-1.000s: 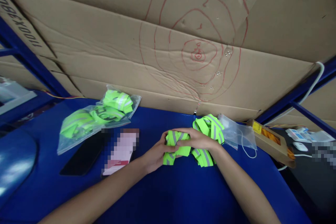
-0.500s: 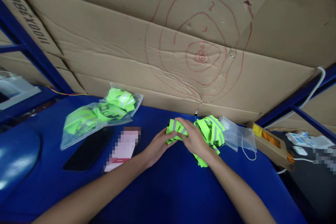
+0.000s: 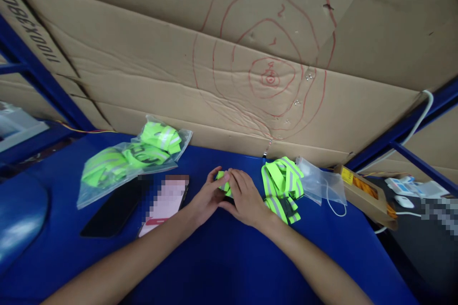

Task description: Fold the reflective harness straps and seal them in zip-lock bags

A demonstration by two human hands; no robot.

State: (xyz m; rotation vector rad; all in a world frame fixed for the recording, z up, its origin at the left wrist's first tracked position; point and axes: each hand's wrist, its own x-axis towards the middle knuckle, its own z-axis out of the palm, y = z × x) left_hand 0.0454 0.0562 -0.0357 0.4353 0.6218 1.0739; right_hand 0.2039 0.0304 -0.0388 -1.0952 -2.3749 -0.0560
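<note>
Between my two hands is a neon-green reflective strap (image 3: 223, 182), bundled up and mostly covered by my fingers. My left hand (image 3: 205, 200) grips it from the left, fingers and thumb curled around it. From the right, my right hand (image 3: 246, 198) wraps over the same bundle, its thumb underneath. Just right of my right hand lies a loose heap of green reflective straps (image 3: 282, 178) with grey stripes and some black parts. Clear plastic bags with more green straps (image 3: 130, 155) lie at the back left.
A phone (image 3: 166, 205) and a dark flat object (image 3: 112, 209) lie left of my hands on the blue table (image 3: 229, 267). Empty clear bags (image 3: 322, 186) and a cardboard box (image 3: 368, 195) stand at right. A cardboard wall (image 3: 143, 71) with red rings rises behind.
Both hands have shifted left with the bundled strap, away from the heap. More of the heap now shows, and the bundle is more covered by my fingers.
</note>
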